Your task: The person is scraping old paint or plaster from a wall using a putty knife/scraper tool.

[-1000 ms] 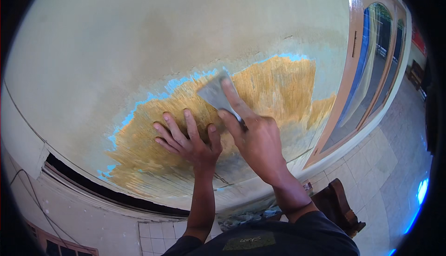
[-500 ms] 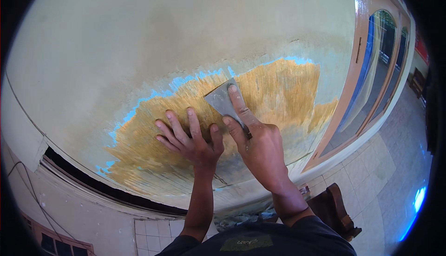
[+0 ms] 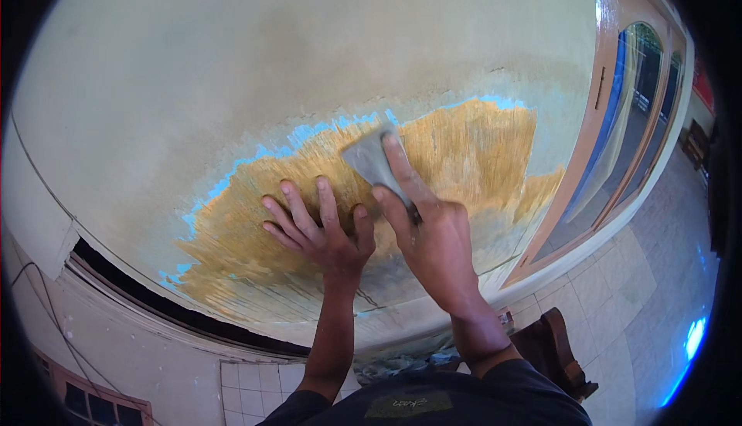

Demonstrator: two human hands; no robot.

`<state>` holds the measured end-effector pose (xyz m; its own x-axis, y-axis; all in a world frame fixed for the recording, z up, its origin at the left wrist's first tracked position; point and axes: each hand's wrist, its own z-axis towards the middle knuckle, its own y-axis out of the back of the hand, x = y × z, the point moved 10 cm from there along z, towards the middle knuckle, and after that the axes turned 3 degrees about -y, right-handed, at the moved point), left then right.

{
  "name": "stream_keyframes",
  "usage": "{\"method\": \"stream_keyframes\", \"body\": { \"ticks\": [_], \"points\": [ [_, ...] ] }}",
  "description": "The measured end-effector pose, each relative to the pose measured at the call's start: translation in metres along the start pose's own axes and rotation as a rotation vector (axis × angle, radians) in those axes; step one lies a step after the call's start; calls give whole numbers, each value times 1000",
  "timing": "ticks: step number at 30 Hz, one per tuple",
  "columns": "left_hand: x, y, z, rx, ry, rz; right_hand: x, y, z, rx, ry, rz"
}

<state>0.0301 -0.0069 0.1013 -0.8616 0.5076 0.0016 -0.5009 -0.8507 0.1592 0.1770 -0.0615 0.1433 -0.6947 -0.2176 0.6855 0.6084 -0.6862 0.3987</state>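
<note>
My right hand (image 3: 439, 244) grips a flat metal putty knife (image 3: 372, 159), its index finger stretched along the blade. The blade is slightly blurred, and its wide edge lies near the ragged blue paint border (image 3: 309, 134) at the top of a scraped patch. Bare yellow-brown surface (image 3: 471, 144) with fine vertical streaks fills that patch on the pale wall (image 3: 371, 32). My left hand (image 3: 328, 237) rests on the scraped part, left of the knife, fingers spread and holding nothing. The knife's handle is mostly hidden inside my right hand.
A pinkish door frame with glass (image 3: 618, 117) stands at the right. Below it are floor tiles (image 3: 587, 291) and a dark carved wooden piece (image 3: 553, 353). A long dark gap (image 3: 166, 310) runs along the lower left wall, near a hanging cable (image 3: 58, 325).
The putty knife and my right hand have shifted only slightly, and the blade now looks blurred. My left hand keeps its place on the wall. The whole view has tilted a little.
</note>
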Motion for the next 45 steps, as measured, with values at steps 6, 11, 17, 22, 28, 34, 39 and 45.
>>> {"method": "stream_keyframes", "body": {
  "ticks": [6, 11, 17, 22, 28, 34, 39, 45],
  "points": [
    [3, 1, -1, -18, 3, -9, -1, -2, -3, -2, 49, -15],
    [2, 1, 0, -3, 18, -14, 10, -3, 11, 33, 13, -91],
    [7, 2, 0, -5, 14, -2, 2, -8, -4, 24, -9, -9],
    [11, 7, 0, -4, 15, -16, 11, -9, -1, 40, -6, -25],
    [8, 13, 2, -15, 16, -29, 18, -7, -2, -3, 6, 18],
    [9, 12, 1, -7, 16, -13, 7, -8, -10, 9, -2, 26],
    [6, 12, 1, -3, 21, -28, 18, -2, -1, -38, 49, -15],
    [3, 12, 2, -6, 6, -11, 12, -2, -7, 23, -24, 40]
  ]
}}
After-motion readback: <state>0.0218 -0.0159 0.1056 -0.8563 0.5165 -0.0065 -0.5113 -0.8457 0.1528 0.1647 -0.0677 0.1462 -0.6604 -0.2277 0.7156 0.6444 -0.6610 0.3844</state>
